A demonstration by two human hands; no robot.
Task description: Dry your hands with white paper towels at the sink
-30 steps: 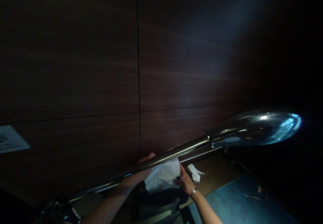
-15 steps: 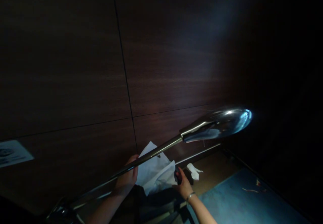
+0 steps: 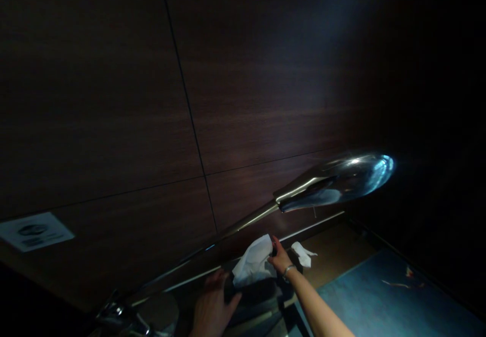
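Observation:
My right hand (image 3: 281, 258), with a metal bracelet at the wrist, grips a crumpled white paper sheet (image 3: 252, 262) at its right edge. My left hand (image 3: 213, 304) is low at the bottom of the view, fingers apart and holding nothing, a little left of and below the paper. A smaller white paper scrap (image 3: 302, 254) lies just right of my right hand, not touching it. A polished metal pole (image 3: 243, 228) slants above both hands and ends in a wide, spoon-shaped chrome head (image 3: 341, 180).
Dark wood-veneer wall panels (image 3: 114, 124) fill most of the view, with a small white sign (image 3: 35, 232) at lower left. A dark object (image 3: 254, 304) sits under the hands. A blue carpet (image 3: 383, 291) lies at lower right beside a tan floor (image 3: 336, 251).
My left hand has let go of the paper and dropped down and left. The paper is now bunched smaller in my right hand, and the view has shifted slightly.

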